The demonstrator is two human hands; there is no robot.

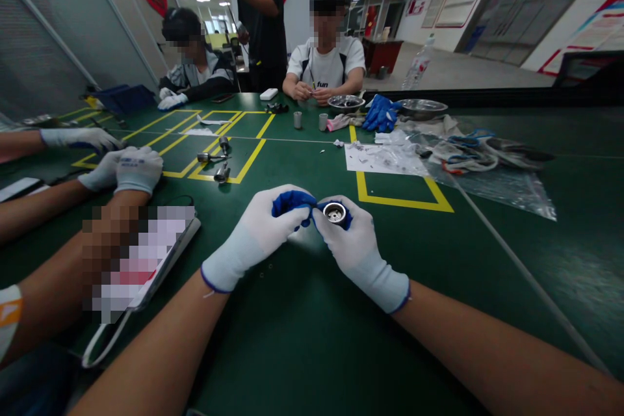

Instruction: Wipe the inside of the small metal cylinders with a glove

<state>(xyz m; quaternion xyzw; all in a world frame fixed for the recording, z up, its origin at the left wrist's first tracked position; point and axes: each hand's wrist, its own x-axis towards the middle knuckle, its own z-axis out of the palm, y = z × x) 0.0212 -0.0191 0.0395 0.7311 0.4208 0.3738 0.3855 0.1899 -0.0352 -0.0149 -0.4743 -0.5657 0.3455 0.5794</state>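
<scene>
Both my hands wear white gloves with blue fingertips and meet over the green table (302,338). My right hand (358,250) grips a small round metal part (335,212), its open end facing up. My left hand (260,231) is closed, its fingertips pinched against the side of that same metal part. Both hands hover just above the table surface.
A co-worker's gloved hands (127,169) and a tablet (146,266) lie at left. Small metal parts (217,162) sit inside yellow floor-tape boxes. Plastic bags (390,157), cables (468,153), blue gloves (381,114) and metal bowls (422,107) lie beyond. People sit across the table.
</scene>
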